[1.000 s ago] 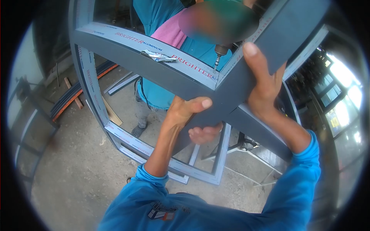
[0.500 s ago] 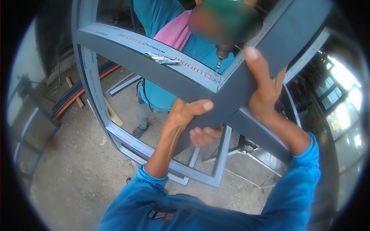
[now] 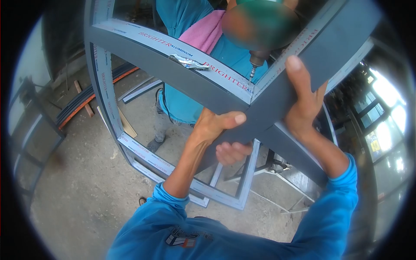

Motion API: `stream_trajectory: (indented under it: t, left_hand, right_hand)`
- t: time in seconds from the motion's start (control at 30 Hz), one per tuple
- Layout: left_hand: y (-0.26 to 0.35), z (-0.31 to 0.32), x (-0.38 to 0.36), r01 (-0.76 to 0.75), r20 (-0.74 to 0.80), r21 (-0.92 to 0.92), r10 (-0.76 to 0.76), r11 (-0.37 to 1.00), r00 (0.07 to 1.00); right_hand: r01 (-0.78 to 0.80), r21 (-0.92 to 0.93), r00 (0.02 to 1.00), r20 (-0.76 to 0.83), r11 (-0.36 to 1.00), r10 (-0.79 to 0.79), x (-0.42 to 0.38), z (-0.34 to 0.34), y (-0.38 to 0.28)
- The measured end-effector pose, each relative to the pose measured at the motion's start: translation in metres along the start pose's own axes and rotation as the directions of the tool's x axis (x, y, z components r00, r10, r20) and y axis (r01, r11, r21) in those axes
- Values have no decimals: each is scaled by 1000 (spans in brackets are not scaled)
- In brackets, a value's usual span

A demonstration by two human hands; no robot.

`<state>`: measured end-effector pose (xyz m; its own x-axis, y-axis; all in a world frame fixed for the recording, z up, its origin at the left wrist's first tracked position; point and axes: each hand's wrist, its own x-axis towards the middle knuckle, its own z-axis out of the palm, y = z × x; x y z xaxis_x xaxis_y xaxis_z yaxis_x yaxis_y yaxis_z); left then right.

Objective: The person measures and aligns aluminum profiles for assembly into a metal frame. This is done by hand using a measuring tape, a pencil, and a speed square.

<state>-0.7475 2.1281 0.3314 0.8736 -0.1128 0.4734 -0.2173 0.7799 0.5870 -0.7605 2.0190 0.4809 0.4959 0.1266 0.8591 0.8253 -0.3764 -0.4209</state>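
Note:
A large dark grey aluminium frame with printed protective film fills the view, its bars crossing near the middle. My left hand is wrapped round a bar just below the crossing, thumb on top and fingertips curled at its far side. Higher on the right, my right hand grips the upper bar, thumb laid along its face; its other fingers are mostly hidden behind. In the inner corner by the crossing, a drill points its bit down at the filmed edge. Crumpled foil-like film lies on the left bar.
A co-worker in blue clothes with a pink towel is beyond the frame, at the drill. Dark curved bars and wooden strips lie on the concrete floor. A metal stand is under the right side.
The frame, drill and co-worker appear shifted slightly right in view. Both my hands keep the same hold on the bars, and the drill bit stays at the corner.

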Motion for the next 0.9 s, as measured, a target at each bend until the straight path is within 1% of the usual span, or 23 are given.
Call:
stream_trajectory:
  t: [0.03,0.13,0.17,0.23,0.33,0.37,0.43,0.53,0.57,0.63,0.77,0.9]
  left_hand:
    - [2,1,1,-20,2,3,20,1000,1000]
    - [10,4,0,-8,7,9,8,1000,1000]
    - [8,3,0,-5,7,11,5,1000,1000]
    - [4,0,1,-39,-24,70,40,997,999]
    - [2,1,3,-71,-18,53,72,996,997]
    - [2,0,3,-61,-21,52,62,997,998]
    - [3,0,1,-36,-14,78,37,996,999]
    - [5,2,1,-59,-26,61,61,996,998]
    - [5,1,2,-70,-25,68,72,995,997]
    - [2,1,2,-79,-26,22,80,997,996]
    - [4,0,1,-62,-3,41,62,997,998]
    - [5,0,1,-45,10,39,44,998,999]
  right_hand:
    - [-1,-3,1000,-4,1000,1,1,0,0]
    - [26,-87,1000,2,996,-26,2,-1,2]
    - [148,-91,989,1,985,-149,4,0,4]
    - [272,-94,962,13,958,-272,5,2,5]
    - [198,-24,980,-1,980,-198,6,2,6]
    - [108,-32,994,27,994,-107,5,0,1]
    - [12,-46,998,55,999,-9,1,-1,-2]
    - [25,-10,999,20,1000,-25,1,2,-2]
    - [28,-32,999,38,999,-27,2,1,-3]
    - [17,-21,1000,25,1000,-16,1,2,-2]
    - [-29,-2,1000,-2,1000,29,0,1,-1]
    - [7,-80,1000,16,997,-5,-1,0,-2]
